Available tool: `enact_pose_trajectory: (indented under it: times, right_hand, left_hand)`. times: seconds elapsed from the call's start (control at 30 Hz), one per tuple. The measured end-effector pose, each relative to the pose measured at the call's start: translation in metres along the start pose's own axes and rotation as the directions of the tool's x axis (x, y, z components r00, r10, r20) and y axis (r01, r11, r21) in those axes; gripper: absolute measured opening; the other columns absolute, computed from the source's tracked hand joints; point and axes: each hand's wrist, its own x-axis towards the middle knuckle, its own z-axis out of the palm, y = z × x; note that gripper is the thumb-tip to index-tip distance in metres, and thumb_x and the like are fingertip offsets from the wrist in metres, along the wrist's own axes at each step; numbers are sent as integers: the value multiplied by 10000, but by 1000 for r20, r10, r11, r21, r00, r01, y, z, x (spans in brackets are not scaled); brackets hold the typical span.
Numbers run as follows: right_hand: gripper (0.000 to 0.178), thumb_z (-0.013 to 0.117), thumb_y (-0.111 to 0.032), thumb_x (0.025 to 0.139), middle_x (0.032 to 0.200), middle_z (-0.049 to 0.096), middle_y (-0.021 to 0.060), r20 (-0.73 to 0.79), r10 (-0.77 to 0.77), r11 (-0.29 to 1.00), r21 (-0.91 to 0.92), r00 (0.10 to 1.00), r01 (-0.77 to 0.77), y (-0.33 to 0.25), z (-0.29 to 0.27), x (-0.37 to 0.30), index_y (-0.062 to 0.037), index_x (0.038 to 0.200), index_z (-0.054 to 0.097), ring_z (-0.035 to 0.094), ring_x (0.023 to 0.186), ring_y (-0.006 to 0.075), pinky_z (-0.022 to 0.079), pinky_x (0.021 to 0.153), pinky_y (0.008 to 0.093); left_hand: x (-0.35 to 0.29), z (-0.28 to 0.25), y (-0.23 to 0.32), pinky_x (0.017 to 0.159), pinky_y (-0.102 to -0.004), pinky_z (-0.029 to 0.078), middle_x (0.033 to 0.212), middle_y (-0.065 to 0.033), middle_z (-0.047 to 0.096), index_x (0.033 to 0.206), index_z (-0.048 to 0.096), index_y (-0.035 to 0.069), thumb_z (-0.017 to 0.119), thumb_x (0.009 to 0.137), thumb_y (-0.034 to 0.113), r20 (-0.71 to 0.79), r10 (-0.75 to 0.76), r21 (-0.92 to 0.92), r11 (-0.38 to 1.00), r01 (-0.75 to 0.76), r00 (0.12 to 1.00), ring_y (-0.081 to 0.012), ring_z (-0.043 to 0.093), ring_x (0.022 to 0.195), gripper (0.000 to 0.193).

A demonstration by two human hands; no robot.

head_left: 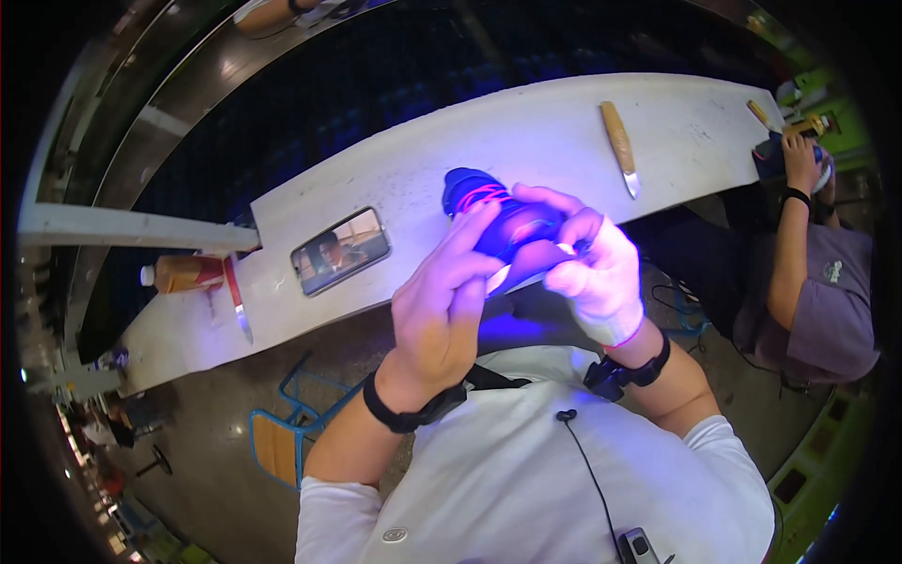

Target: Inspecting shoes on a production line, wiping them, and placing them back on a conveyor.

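white workbench (413, 179): phone (340, 250), knife (620, 146), bottle (183, 274).

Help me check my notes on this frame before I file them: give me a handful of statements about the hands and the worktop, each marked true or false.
1. Both hands, the left hand and the right hand, hold one dark blue object bound with red cord. True.
2. The phone lies on the white worktop, apart from both hands. True.
3. The wooden-handled knife is in the right hand. False: it lies on the worktop beyond the hands, untouched.
4. The orange bottle stands upright. False: it lies on its side at the worktop's left end.
5. Another person's hand shows at the far right. True.
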Motion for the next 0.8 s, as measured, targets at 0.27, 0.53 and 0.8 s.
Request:
enact_pose_trajectory:
  times: [0.27, 0.53, 0.8]
  right_hand:
    - [341, 910, -48, 817, 1467, 613, 279, -32, -126, 986, -113, 991, 122, 7, 7, -18, -41, 964, 603, 594, 1365, 343, 467, 1145, 480]
    - [417, 938, -111, 800, 1395, 672, 265, 38, -231, 942, -241, 972, 233, 17, 1, -25, -62, 977, 564, 591, 1397, 402, 438, 1186, 546]
    - [421, 959, -262, 768, 1233, 758, 198, 176, -122, 794, -573, 977, 202, -6, 2, -13, -76, 859, 593, 771, 1105, 308, 608, 954, 412]
  left_hand:
    - [-28, 30, 13, 1249, -550, 307, 1500, -388, 544, 1075, 492, 58, 818, 957, 344, -174, -251, -418, 894, 160, 952, -497, 428, 1516, 450]
    - [-37, 25, 8, 1263, -599, 254, 1471, -389, 570, 1074, 469, 46, 831, 959, 245, -114, -150, -334, 937, 104, 982, -530, 419, 1513, 429]
    - [-22, 6, 19, 1210, -570, 363, 1355, -281, 681, 1316, 528, 44, 822, 960, 268, -69, -167, -307, 942, 138, 984, -443, 559, 1378, 513]
